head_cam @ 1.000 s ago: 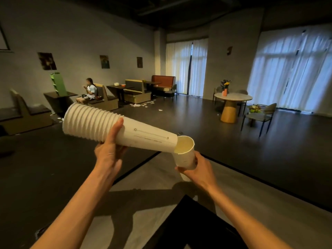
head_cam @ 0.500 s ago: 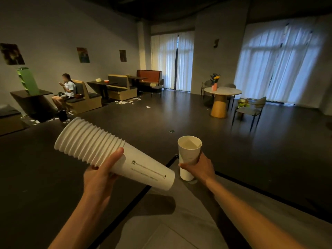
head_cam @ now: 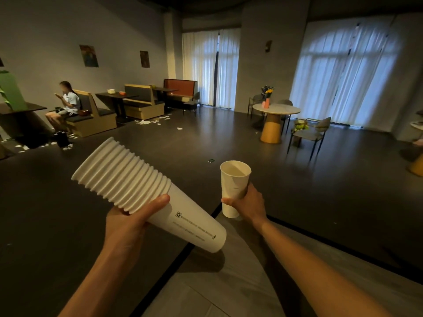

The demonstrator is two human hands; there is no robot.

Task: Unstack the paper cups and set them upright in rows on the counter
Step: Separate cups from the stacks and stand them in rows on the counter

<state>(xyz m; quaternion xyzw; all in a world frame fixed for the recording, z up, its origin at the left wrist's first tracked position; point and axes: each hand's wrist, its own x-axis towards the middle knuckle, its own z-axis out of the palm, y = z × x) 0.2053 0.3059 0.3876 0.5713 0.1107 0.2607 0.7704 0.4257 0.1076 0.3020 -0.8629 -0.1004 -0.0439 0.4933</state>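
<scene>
My left hand point(head_cam: 130, 223) grips a long stack of white paper cups point(head_cam: 146, 195) around its middle. The stack lies tilted, rims up to the left and its closed bottom pointing down to the right. My right hand point(head_cam: 248, 203) holds a single white paper cup point(head_cam: 233, 184) upright by its lower half, mouth up, just above the far corner of the grey counter point(head_cam: 229, 289). The single cup is apart from the stack, a short way to its right.
The counter's dark edge point(head_cam: 183, 255) runs diagonally below the stack, with dark floor beyond. Farther off are a round table point(head_cam: 274, 110) with flowers, a chair point(head_cam: 313, 131), booth seats point(head_cam: 142, 104) and a seated person point(head_cam: 66, 101) at the left.
The single cup has come off the stack's end and moved right and upright in my right hand. The stack has tilted lower toward the counter. My view has turned right.
</scene>
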